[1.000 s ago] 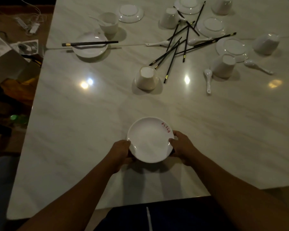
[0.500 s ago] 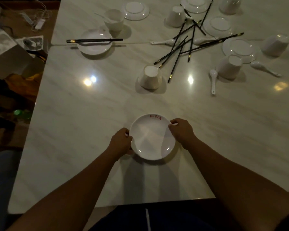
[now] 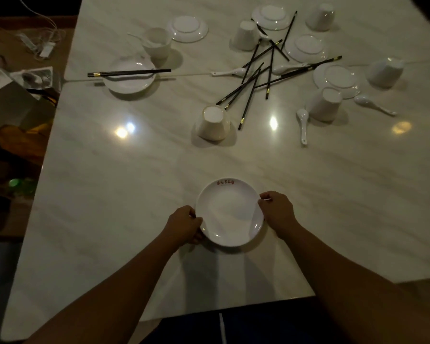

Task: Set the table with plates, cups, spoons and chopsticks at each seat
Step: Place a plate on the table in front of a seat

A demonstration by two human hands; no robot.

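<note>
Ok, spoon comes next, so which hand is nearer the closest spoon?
Right. The right hand, gripping the plate at its right rim, lies toward the person from the spoon; the left hand, on the left rim, is farther left.

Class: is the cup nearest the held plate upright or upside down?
Upside down: the cup shows its flat closed base on top, with its wider rim down on the table.

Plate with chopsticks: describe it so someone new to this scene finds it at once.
On the marble table, look to the far left edge. A white plate sits there beside a cup holding a spoon. It alone has two black chopsticks laid across it; the others lie scattered.
</note>
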